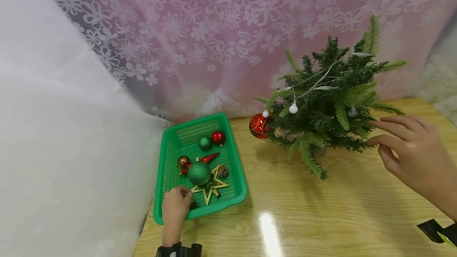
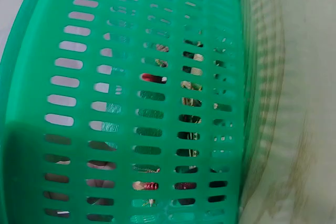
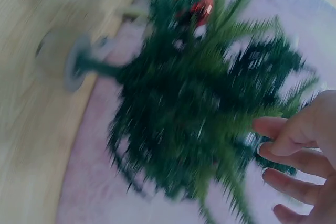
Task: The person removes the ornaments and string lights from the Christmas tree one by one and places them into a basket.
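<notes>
Tree (image 1: 321, 110) | right hand (image 1: 410, 142): fingers loosely bent beside it | left hand (image 1: 176, 204): lowered into basket (image 1: 234, 154), grip unclear

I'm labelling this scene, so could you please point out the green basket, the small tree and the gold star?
Green basket (image 1: 234, 154): head view, right rim.
Small tree (image 1: 325, 110): head view, middle branches.
Gold star (image 1: 208, 188): head view, centre.
</notes>
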Demonstrator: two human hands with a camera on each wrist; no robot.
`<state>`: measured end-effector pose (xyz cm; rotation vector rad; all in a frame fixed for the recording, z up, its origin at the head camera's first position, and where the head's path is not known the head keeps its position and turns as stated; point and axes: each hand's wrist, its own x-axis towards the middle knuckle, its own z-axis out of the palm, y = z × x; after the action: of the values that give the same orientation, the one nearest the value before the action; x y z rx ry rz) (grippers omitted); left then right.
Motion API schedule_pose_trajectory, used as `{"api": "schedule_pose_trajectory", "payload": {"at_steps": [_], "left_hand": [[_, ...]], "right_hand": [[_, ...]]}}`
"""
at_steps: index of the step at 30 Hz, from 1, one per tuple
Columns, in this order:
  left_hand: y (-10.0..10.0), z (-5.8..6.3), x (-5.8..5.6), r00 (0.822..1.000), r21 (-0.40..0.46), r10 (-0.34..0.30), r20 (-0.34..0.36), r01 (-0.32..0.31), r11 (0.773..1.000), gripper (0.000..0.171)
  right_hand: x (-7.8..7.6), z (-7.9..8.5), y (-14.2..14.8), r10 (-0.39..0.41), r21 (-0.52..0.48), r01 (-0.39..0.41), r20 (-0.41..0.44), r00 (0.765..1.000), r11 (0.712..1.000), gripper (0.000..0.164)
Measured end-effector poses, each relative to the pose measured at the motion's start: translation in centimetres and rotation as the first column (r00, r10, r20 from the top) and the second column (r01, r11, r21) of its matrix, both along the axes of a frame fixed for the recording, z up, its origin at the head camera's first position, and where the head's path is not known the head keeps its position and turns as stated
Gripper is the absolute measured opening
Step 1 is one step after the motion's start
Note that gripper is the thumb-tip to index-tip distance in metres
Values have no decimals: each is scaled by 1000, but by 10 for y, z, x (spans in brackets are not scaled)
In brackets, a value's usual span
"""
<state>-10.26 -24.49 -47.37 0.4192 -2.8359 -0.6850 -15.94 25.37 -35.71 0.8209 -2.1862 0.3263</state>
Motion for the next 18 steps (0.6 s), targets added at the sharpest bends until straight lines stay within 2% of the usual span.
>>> {"api": "schedule_pose_trajectory", "payload": {"at_steps": [6,11,14,18], "left_hand": [[6,-1,-7,997,20,-1,73,-1,1000,10],[7,0,-9,995,13,14,99,-15,1000,9],[5,-1,-8,995,8,12,96,-13,1000,8],[3,-2,-6,997,3,11,78,-12,1000,7]], "right_hand": [[12,2,-39,106,-45,-107,-10,994,993,61],[17,-3,-64,113,-105,-119,-57,992,987,51],[19,-7,-80,143,-142,-155,-89,986,978,47],[19,-12,-102,246,-126,-255,-82,966,959,45]]}}
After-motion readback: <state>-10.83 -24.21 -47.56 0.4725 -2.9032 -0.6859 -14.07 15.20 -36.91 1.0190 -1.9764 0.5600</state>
